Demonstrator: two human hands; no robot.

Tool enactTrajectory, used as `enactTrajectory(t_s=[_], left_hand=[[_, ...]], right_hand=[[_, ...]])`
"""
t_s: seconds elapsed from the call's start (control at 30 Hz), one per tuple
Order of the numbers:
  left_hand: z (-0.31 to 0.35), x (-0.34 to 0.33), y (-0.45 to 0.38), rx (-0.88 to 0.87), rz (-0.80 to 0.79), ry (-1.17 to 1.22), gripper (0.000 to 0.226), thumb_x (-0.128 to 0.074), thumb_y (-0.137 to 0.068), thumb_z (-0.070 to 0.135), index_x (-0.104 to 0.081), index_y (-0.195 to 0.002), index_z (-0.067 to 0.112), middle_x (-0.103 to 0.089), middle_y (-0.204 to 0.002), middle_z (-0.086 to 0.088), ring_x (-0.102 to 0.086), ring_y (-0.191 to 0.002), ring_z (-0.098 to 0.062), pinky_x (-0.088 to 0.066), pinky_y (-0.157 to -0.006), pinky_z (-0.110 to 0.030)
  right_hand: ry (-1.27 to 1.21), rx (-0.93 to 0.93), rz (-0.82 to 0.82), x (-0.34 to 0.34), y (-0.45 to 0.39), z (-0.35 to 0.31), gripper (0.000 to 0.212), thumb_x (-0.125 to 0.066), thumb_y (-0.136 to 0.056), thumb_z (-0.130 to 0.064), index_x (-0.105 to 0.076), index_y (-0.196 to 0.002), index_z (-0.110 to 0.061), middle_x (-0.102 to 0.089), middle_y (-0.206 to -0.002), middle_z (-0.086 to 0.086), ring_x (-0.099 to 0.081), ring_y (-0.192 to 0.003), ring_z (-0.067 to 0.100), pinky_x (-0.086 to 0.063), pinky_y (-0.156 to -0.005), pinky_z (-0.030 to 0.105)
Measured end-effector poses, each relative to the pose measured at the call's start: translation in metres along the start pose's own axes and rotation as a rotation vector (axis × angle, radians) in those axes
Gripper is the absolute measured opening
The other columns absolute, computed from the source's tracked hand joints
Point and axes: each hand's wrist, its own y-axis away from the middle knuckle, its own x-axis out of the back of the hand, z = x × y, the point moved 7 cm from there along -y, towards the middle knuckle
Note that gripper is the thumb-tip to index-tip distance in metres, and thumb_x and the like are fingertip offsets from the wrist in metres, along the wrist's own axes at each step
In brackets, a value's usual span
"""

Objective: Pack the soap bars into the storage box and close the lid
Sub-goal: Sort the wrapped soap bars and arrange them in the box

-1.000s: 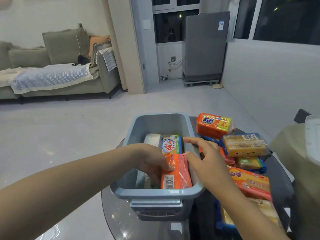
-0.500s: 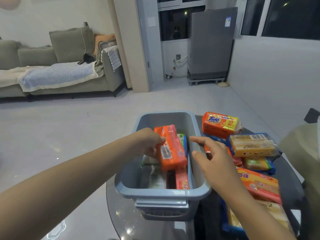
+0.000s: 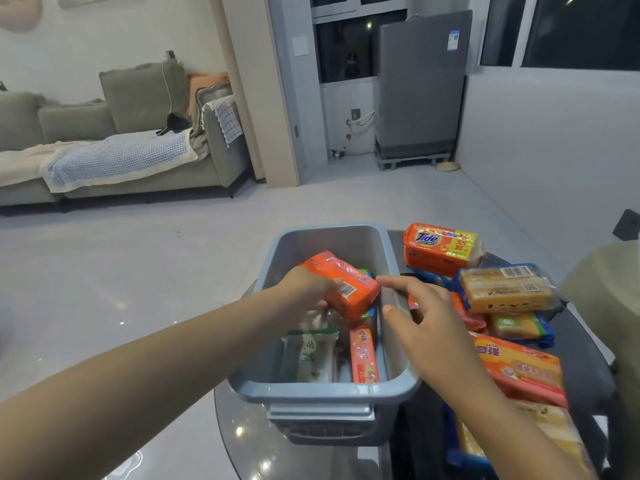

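packing step in hand, lid not in view. left hand [image 3: 308, 289] grips an orange soap bar [image 3: 341, 284], held tilted over the middle of the grey storage box [image 3: 325, 393], above the bars already inside: a white-green pack [image 3: 308, 355] and a red pack [image 3: 363, 355] standing on edge. right hand [image 3: 420, 317] has its grip open, fingers relaxed over the box's right rim, whether touching i cannot tell. more bars wait on the glass tabletop [image 3: 249, 431] right of the box: tide bar [image 3: 441, 247], yellow bar [image 3: 507, 289], red-orange pack [image 3: 519, 368]. next move, my guess: lower the orange bar into a free slot, release, then fetch from the pile.
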Motion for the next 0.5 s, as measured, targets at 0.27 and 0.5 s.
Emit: enactTrajectory(t_s=[0.27,0.5], left_hand=[[-0.017,-0.026,0.026,-0.017,-0.217,-0.345,0.029,-0.072,-0.083,0.022,-0.06,-0.093,-0.002,-0.06,-0.072,-0.014,-0.06,-0.062,-0.022,-0.058,-0.076,-0.035],[-0.032,-0.048,0.028,-0.009,-0.248,-0.725,0.05,-0.069,-0.081,0.036,-0.058,-0.113,-0.001,-0.07,-0.102,-0.024,-0.071,-0.09,-0.038,-0.059,-0.083,-0.043]], right_hand=[[-0.002,0.034,-0.005,-0.001,0.001,-0.001,0.04,-0.054,-0.087,-0.02,-0.044,-0.094,-0.058,-0.038,-0.118,-0.013,-0.034,-0.088,-0.03,-0.031,-0.067,0.005],[-0.029,0.077,-0.093,0.004,-0.002,0.001,0.042,-0.055,-0.087,-0.016,-0.048,-0.096,-0.057,-0.04,-0.116,-0.013,-0.039,-0.097,-0.022,-0.036,-0.066,-0.008]])
